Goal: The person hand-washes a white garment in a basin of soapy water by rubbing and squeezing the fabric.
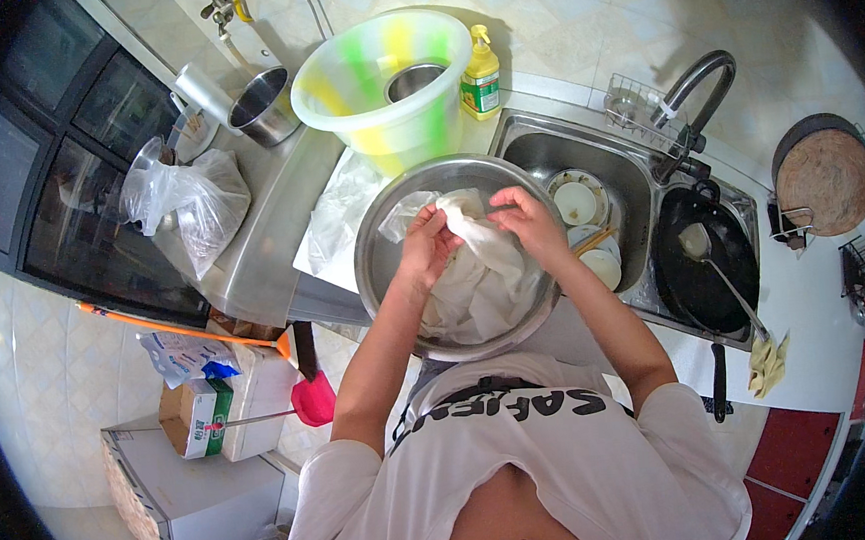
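A wide stainless steel basin [380,274] stands in front of me, its right side overlapping the sink edge. Inside lies a crumpled, thin off-white cloth [472,297], one part of it raised in a twisted fold. My left hand [428,244] pinches the top of that fold between thumb and fingers. Close by on the other side, my right hand [528,222] has its fingers curved and apart beside the fold; no cloth shows between them. A piece of clear plastic film [406,215] rests against the basin's inner left wall.
Behind the basin are a striped plastic tub [370,135] and a yellow pump bottle [481,78]. Bowls [577,201] and chopsticks [592,241] lie in the double sink [633,286]. To the right sits a black wok [692,274] with a metal spatula [726,279]. A steel pot [265,109] stands left.
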Available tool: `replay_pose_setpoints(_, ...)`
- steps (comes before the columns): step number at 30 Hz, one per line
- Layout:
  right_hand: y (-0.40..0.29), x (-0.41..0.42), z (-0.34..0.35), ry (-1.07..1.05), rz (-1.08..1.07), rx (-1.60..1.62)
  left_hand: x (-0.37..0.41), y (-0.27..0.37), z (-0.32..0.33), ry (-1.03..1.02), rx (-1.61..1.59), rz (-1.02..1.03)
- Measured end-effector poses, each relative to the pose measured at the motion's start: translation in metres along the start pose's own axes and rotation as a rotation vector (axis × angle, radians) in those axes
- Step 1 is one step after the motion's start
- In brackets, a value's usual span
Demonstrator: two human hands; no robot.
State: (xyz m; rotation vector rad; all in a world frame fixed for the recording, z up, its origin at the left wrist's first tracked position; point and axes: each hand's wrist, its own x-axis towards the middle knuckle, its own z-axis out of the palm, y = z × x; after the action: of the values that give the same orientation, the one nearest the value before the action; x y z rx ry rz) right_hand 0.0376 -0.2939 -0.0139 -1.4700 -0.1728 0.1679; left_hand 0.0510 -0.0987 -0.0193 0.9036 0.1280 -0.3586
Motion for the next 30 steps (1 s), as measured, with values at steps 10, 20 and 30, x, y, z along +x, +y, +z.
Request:
replay_pose_setpoints(10,0.017,-0.016,0.013,-0.026,-0.067,-0.606,-0.007,0.020,-0.002,0.010,-0.148,0.101)
replay_pose_setpoints(20,0.004,0.008,0.001,0.136,0.130,0.396,-0.017,0.007,-0.019,0.077,0.512,0.083)
replay_pose_setpoints(30,-0.019,0.005,0.034,-0.112,-0.081,0.142,-0.020,-0.007,-0.007,0.003,0.278,0.071)
